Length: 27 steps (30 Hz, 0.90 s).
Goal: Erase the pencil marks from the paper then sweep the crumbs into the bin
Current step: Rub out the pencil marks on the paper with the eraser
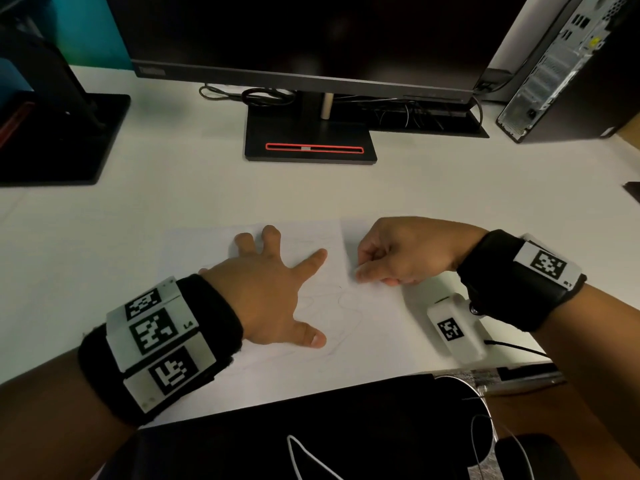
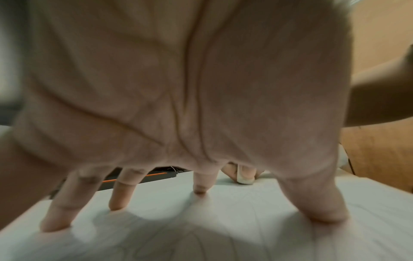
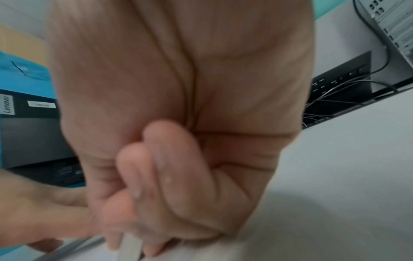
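- The paper (image 1: 374, 306) lies flat on the white desk (image 1: 173, 188), directly in front of the person, long axis running away from them toward the monitor stand (image 1: 310, 140).
- Left hand (image 1: 266, 292) — fingers spread wide, tips and thumb pressed onto the sheet's left half, pinning it.
- Right hand (image 1: 405, 252) — fingers curled, pinching a small pale eraser (image 3: 130, 247) between thumb and fingertips; the eraser's lower end meets the paper near its middle, just right of the left index finger.
- Key relation: the faint looping pencil marks (image 1: 339, 306) lie nearer the person than the eraser, between the two hands, below the left index finger. The right hand is the nearer tool-bearing hand; judged, the next strokes must draw toward the body.
- Materials: paper thin, matte, slightly rippled under the fingertips; eraser a blunt, smooth block; desk smooth and hard.
- Crumbs: too small to tell. No bin can be identified in view.
- Risk, as judged: thin paper may crease if the pin slackens.
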{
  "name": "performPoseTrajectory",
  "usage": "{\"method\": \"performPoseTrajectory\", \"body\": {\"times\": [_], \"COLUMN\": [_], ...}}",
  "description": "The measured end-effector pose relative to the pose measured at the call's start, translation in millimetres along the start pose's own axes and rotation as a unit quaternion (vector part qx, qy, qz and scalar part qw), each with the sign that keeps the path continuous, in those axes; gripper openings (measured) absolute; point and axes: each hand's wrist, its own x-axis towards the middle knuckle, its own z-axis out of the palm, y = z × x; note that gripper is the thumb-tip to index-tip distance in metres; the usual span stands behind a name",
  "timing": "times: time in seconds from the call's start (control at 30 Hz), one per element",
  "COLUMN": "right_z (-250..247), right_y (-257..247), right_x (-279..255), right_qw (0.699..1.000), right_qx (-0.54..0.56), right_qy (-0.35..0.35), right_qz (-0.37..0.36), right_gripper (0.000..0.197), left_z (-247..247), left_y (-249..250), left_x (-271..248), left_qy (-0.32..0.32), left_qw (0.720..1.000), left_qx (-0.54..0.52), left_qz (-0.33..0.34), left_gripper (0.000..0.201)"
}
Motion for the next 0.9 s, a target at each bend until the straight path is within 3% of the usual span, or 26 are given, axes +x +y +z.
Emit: {"method": "performPoseTrajectory", "body": {"times": [0.07, 0.2, 0.33, 0.47, 0.6, 0.77, 0.9], "right_z": [-3.7, -5.6, -0.9, -7.0, 0.5, -3.7, -0.4], "right_y": [2.3, 2.4, -3.1, -3.0, -11.5, -8.6, -13.3], "right_x": [-1.5, 3.4, 2.1, 8.6, 8.5, 13.1, 8.3], "right_qw": [1.000, 0.998, 1.000, 0.997, 1.000, 0.996, 1.000], "right_qx": [0.020, 0.003, 0.008, -0.018, -0.024, -0.054, -0.021], "right_qy": [-0.006, 0.070, 0.011, 0.080, 0.004, 0.076, -0.023], "right_qz": [0.013, 0.005, 0.004, 0.017, -0.006, -0.002, -0.005], "right_gripper": [0.032, 0.034, 0.033, 0.032, 0.031, 0.030, 0.031], "left_z": [-4.8, -16.6, -16.4, -15.3, -14.1, -14.7, -14.5], "left_y": [-1.9, -8.8, -12.1, -11.8, -12.3, -11.9, -10.3], "left_x": [0.5, 0.3, -0.9, -2.7, -2.6, -3.5, -4.4], "left_qy": [0.008, 0.006, 0.009, 0.012, 0.007, -0.006, -0.009], "left_qw": [1.000, 1.000, 1.000, 1.000, 1.000, 1.000, 1.000], "left_qx": [0.001, -0.003, -0.006, -0.016, -0.019, -0.018, -0.013], "left_qz": [-0.001, -0.008, 0.000, 0.003, 0.002, 0.001, 0.001], "left_gripper": [0.116, 0.114, 0.115, 0.114, 0.115, 0.121, 0.124]}}
